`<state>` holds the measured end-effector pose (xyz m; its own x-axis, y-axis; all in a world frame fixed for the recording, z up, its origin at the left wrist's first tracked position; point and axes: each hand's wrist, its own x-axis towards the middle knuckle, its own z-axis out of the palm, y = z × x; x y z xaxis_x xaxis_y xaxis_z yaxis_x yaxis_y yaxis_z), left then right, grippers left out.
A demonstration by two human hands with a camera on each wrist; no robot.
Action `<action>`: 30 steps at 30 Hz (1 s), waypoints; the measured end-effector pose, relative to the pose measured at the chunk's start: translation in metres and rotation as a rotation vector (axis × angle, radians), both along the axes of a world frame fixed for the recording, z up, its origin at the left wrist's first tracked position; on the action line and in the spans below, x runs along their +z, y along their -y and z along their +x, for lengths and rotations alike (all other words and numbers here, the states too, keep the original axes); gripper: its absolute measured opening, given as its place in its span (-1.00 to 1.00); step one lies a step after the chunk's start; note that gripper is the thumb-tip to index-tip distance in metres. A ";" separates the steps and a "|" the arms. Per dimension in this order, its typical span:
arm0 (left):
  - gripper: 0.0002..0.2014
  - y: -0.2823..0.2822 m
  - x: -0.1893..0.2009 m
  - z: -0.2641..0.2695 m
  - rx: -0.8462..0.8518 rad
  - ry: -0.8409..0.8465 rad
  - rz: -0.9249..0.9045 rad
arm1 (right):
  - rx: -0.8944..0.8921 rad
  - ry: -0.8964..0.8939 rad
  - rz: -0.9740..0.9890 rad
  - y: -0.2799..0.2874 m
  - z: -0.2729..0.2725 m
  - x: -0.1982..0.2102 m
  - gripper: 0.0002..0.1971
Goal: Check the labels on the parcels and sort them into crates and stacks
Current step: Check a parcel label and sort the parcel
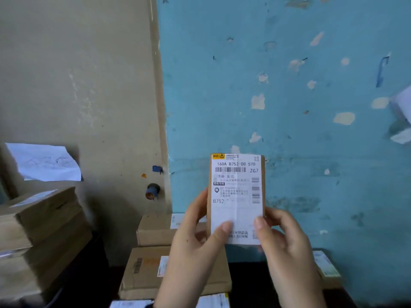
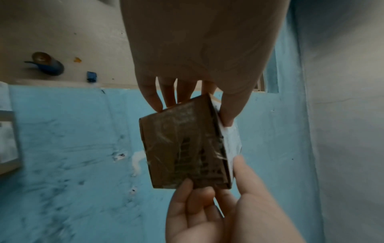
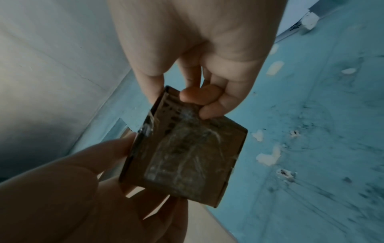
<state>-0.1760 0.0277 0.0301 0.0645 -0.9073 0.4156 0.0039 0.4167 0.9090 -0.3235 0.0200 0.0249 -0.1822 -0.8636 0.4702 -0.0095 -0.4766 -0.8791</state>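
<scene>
I hold a small flat cardboard parcel (image 1: 236, 196) upright in front of a blue wall, its white shipping label facing me; the label reads "160A B752-00 570", "ZG7" and "B752". My left hand (image 1: 195, 227) grips the lower left edge, thumb on the label, fingers behind. My right hand (image 1: 282, 238) grips the lower right edge the same way. The left wrist view shows the parcel's taped brown back (image 2: 182, 144) between my left hand (image 2: 197, 49) and right hand (image 2: 218, 213). The right wrist view shows that back (image 3: 187, 156), my right hand (image 3: 197, 41) and left hand (image 3: 62, 189).
A stack of larger cardboard boxes (image 1: 40, 230) stands at the left under a handwritten paper note (image 1: 46, 162). Two labelled boxes (image 1: 155, 230) (image 1: 144, 274) sit below the hands. Another labelled parcel (image 1: 327, 267) lies at the lower right. The blue wall (image 1: 289, 85) is close ahead.
</scene>
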 end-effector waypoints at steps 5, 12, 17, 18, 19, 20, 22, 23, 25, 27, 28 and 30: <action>-0.37 0.004 -0.025 0.001 0.056 0.009 0.054 | 0.051 0.045 0.052 0.008 -0.002 -0.024 -0.69; -0.38 0.007 -0.037 0.012 0.080 0.043 0.076 | 0.067 0.045 0.122 0.013 0.010 -0.045 -0.61; -0.41 0.009 -0.047 0.030 0.098 -0.011 0.084 | 0.075 -0.013 0.162 0.015 0.027 -0.044 -0.78; -0.42 0.009 -0.046 0.035 0.106 -0.023 0.088 | 0.088 -0.032 0.168 0.016 0.032 -0.041 -0.85; -0.43 0.010 -0.044 0.042 0.114 -0.034 0.092 | 0.098 -0.053 0.171 0.018 0.038 -0.038 -0.83; -0.42 0.011 -0.043 0.049 0.120 -0.043 0.092 | 0.111 -0.064 0.169 0.021 0.044 -0.037 -0.82; -0.41 0.014 -0.041 0.065 0.136 -0.047 0.087 | 0.129 -0.082 0.166 0.025 0.062 -0.034 -0.81; -0.43 0.016 -0.042 0.072 0.149 -0.049 0.088 | 0.141 -0.085 0.164 0.028 0.070 -0.034 -0.74; -0.47 0.020 -0.046 0.085 0.175 -0.056 0.097 | 0.164 -0.088 0.166 0.034 0.084 -0.039 -0.57; -0.47 0.025 -0.051 0.094 0.187 -0.064 0.111 | 0.189 -0.086 0.172 0.038 0.093 -0.042 -0.58; -0.46 0.027 -0.053 0.095 0.191 -0.068 0.116 | 0.205 -0.082 0.172 0.040 0.095 -0.044 -0.62; -0.42 0.031 -0.059 0.095 0.197 -0.068 0.130 | 0.224 -0.067 0.183 0.043 0.094 -0.048 -0.67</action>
